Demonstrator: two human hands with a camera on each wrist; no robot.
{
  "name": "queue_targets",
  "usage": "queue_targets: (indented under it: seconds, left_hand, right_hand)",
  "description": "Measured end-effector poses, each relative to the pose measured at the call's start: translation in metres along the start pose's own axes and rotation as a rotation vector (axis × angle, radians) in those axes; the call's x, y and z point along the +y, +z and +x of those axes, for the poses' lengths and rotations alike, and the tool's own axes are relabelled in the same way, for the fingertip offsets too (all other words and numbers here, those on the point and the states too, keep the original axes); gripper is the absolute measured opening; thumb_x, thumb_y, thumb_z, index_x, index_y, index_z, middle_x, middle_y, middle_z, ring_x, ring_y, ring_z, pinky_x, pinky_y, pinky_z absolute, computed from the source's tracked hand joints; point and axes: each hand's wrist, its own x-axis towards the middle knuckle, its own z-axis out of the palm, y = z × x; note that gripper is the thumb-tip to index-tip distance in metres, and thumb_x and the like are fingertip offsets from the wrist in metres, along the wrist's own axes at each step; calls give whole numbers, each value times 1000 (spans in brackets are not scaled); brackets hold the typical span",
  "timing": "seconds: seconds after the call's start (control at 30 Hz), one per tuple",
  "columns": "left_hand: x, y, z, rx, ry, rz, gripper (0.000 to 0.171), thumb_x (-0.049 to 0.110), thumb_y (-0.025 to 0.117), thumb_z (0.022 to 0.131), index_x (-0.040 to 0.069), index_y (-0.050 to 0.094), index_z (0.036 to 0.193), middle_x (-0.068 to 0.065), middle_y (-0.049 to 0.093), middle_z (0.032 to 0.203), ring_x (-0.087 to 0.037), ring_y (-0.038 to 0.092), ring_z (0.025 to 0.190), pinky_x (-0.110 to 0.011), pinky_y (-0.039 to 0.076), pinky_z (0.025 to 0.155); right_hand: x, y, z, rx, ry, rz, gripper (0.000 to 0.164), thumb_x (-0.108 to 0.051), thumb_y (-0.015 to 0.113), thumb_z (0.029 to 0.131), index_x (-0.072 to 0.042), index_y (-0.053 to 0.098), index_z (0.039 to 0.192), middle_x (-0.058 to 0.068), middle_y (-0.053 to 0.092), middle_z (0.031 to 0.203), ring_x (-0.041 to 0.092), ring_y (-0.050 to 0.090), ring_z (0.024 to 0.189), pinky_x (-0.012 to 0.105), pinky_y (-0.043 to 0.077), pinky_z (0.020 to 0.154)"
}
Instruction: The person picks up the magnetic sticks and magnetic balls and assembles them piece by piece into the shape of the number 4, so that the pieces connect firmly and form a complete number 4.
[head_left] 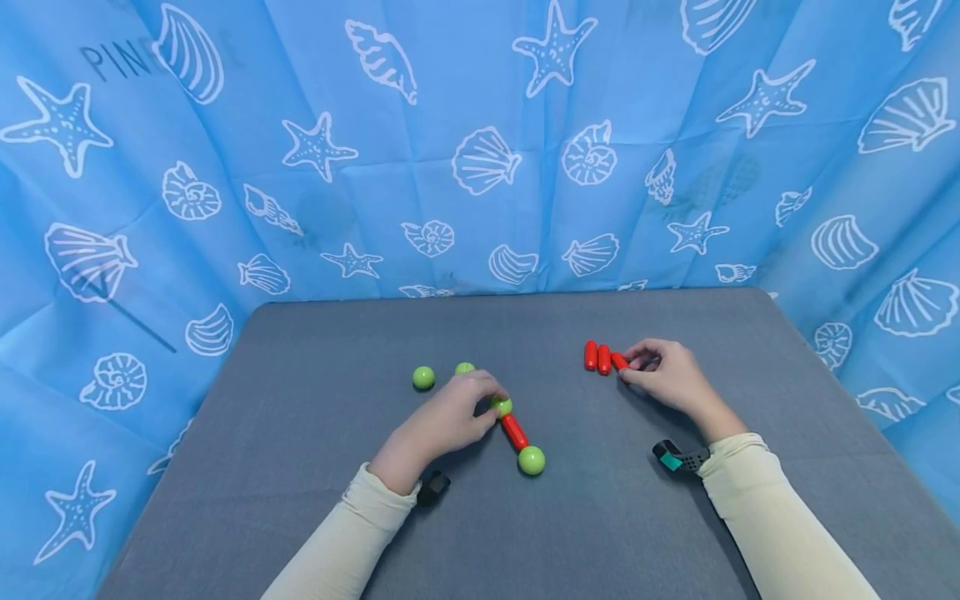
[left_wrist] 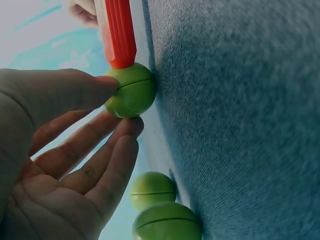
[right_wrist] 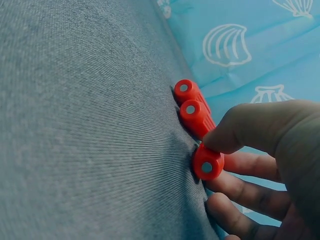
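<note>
My left hand [head_left: 453, 417] pinches a green ball [left_wrist: 132, 92] between thumb and fingers. A red rod [head_left: 514, 432] runs from that ball to another green ball [head_left: 532, 460] nearer me; in the left wrist view the rod's end meets the held ball. At the right, my right hand [head_left: 671, 375] grips a red rod [right_wrist: 207, 162] by its side, thumb on top, and a small silvery disc shows in the rod's end. Two more red rods, one nearer [right_wrist: 195, 115] and one farther [right_wrist: 185, 89], lie side by side just left of it.
Two loose green balls, one at the left [head_left: 423, 377] and one partly behind the left hand [head_left: 465, 367], rest on the grey cloth-covered table [head_left: 585, 533]. A blue curtain [head_left: 480, 108] with white shells and starfish hangs along the table's back and sides.
</note>
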Motion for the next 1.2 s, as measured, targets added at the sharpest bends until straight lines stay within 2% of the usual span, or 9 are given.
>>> queue_targets:
  seconds: [0.57,0.8,1.0,1.1,1.2]
  left_hand:
    - [5,2,1,-13,3,16,25,8,70,102,8,74,126,-5,73,124,-19,68,119,-39,57,105]
    - [5,2,0,-14,-1,-3,24,8,70,102,8,74,126,-5,73,124,-20,68,119,-40,57,105]
    - [5,2,0,-13,-1,-6,24,8,70,102,7,75,126,-5,73,124,-20,68,120,-40,57,106]
    - [4,2,1,-8,4,-2,23,8,70,102,7,75,125,-5,73,124,-19,68,119,-40,57,106]
    - [4,3,1,-6,5,0,23,8,71,102,7,75,124,-5,74,123,-19,69,118,-40,57,106]
  right_hand:
    - [0,-4,0,3,24,-3,25,-12,79,92,0,74,113,13,72,97,15,59,74,26,48,58]
    - [-2,-6,-1,38,4,7,23,-10,79,92,0,75,112,15,74,98,15,62,76,25,50,59]
    - [-8,-9,-2,30,-58,46,23,-9,79,94,-2,75,116,19,75,107,14,66,84,24,53,65]
    - [-13,-9,-4,-2,-124,80,24,-8,78,95,-3,75,118,17,76,110,12,66,88,23,54,71]
    - [-17,-8,-5,-54,-192,120,23,-6,78,94,-3,75,117,15,75,106,11,66,88,23,55,75]
